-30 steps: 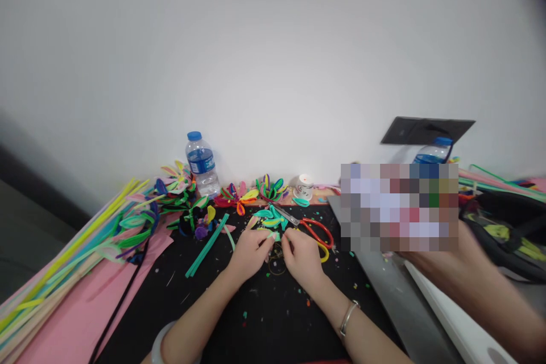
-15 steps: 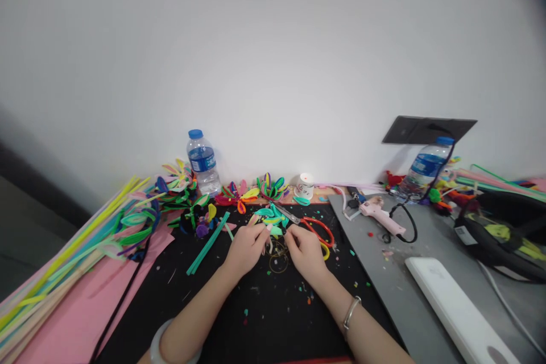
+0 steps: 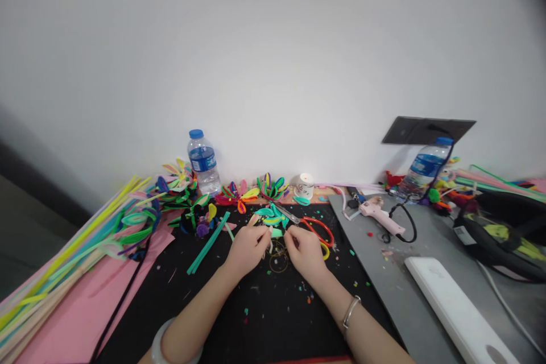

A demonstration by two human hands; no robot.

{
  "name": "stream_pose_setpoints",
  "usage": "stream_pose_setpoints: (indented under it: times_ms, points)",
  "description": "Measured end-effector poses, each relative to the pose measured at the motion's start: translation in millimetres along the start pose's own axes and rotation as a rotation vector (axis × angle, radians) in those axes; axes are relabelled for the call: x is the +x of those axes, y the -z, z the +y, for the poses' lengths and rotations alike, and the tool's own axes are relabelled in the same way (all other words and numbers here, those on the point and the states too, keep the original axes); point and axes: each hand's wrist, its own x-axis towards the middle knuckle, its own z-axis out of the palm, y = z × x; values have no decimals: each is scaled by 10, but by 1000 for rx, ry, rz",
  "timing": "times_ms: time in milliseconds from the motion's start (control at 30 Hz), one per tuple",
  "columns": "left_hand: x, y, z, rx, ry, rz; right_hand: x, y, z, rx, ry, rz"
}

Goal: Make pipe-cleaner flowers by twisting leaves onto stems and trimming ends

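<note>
Black craft mat [image 3: 264, 318] below a white wall, left hand [image 3: 246, 248] and right hand [image 3: 303, 252] together pinching what seems a small green pipe-cleaner piece [image 3: 276, 232], red scissors [image 3: 313, 227] just beyond, wire ring [image 3: 278, 263] between the hands.

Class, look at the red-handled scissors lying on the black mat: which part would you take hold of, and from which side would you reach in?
Grip the scissors by the red loop handles, probably coming from the right and above. The handles lie toward the right, just beyond the right hand, while the metal blades point up-left toward the teal pieces, so that end is best avoided.
</note>
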Motion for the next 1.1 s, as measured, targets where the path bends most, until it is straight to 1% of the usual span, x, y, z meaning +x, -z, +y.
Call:
stream_pose_setpoints:
  times_ms: [133, 233, 300, 367, 400, 500, 533, 567, 633, 767, 967, 1033, 1100]
  points:
    - [7, 46, -19, 102, 16, -14, 2, 8, 43, 28, -49, 25]
    - [10, 79, -31, 248, 73, 19, 11, 3, 64, 15, -79, 54]
    - [16, 110, -49, 352, 146, 60, 21, -3, 66, -1, -93, 68]
    - [26, 161, -78, 437, 254, 102, 34, -4, 61, 1, -109, 73]
    - [30, 196, -94, 459, 303, 111, 40, -2, 56, 9, -116, 71]
    - [34, 328, -141, 534, 430, 216, 48, 12, 45, 36, -134, 56]
    - [30, 372, -155, 565, 460, 232, 47, 15, 44, 39, -137, 50]
    - [25, 411, -169, 589, 497, 221, 44, 17, 45, 38, -138, 42]
    - [11, 470, -192, 602, 555, 152, 35, 15, 50, 32, -136, 31]
    - [-11, 511, -236, 619, 571, 89, 26, 7, 60, 7, -130, 18]
    - [-1, 495, -278, 619, 592, 9, 33, 18, 54, -19, -122, 5]
    - [9, 484, -271, 603, 570, 15, 33, 19, 51, -14, -118, 1]
    - [16, 474, -253, 580, 528, 53, 30, 17, 50, -1, -116, -2]
